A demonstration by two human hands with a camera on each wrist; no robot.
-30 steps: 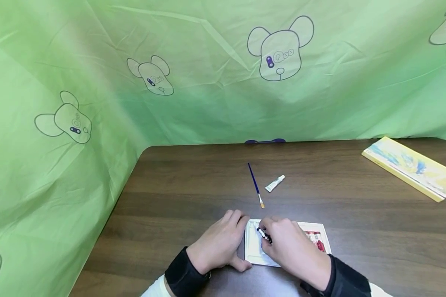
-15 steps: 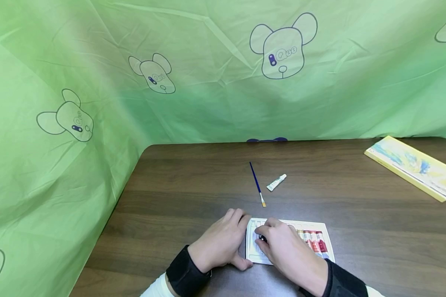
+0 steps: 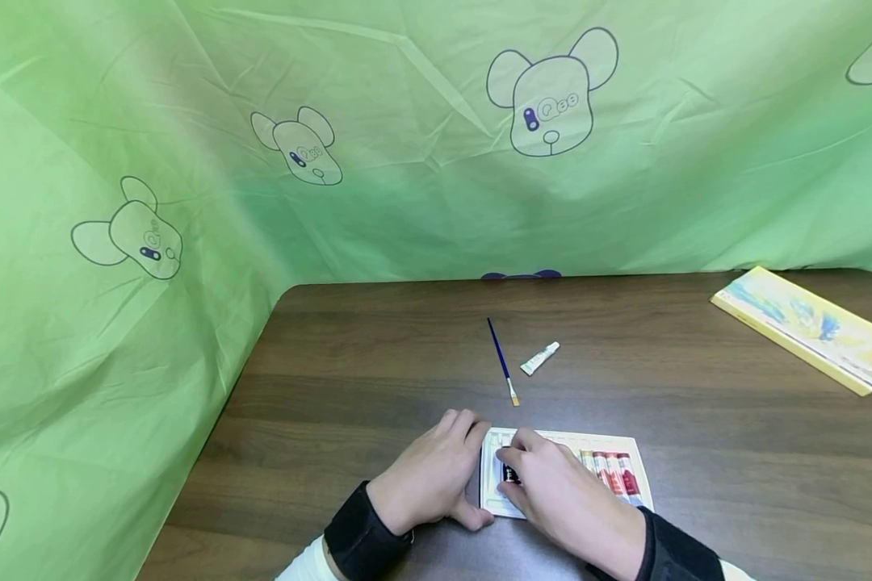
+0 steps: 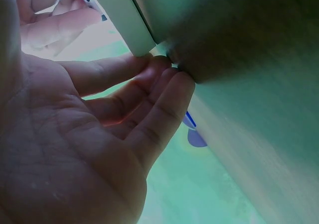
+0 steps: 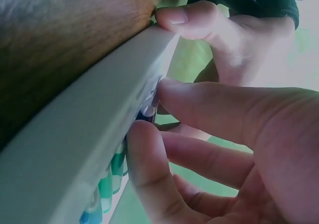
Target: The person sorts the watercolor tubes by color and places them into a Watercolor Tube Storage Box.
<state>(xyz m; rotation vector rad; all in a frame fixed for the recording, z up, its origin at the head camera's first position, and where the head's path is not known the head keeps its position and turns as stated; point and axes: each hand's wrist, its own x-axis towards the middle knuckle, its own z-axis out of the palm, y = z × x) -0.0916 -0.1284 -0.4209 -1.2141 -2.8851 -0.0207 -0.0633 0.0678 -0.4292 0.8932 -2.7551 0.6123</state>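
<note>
A white tray of paint tubes lies at the table's near middle. My left hand holds its left end, fingers at the far corner and thumb at the near one; the left wrist view shows the fingertips against the tray's edge. Over the tray, my right hand pinches a black-labelled paint tube between thumb and index finger. That tube lies low in the tray's left part, and the hand covers much of it. Red and orange tubes sit at the right; green tubes show in the right wrist view.
Beyond the tray lie a blue-handled paintbrush and a small white paint tube. A yellow box sits at the far right. Green cloth with bear drawings hangs behind and left of the table.
The black-labelled tube was tilted in my right fingers and now lies down in the tray. My right hand shifted slightly left, uncovering more red and orange tubes. The left hand stayed put.
</note>
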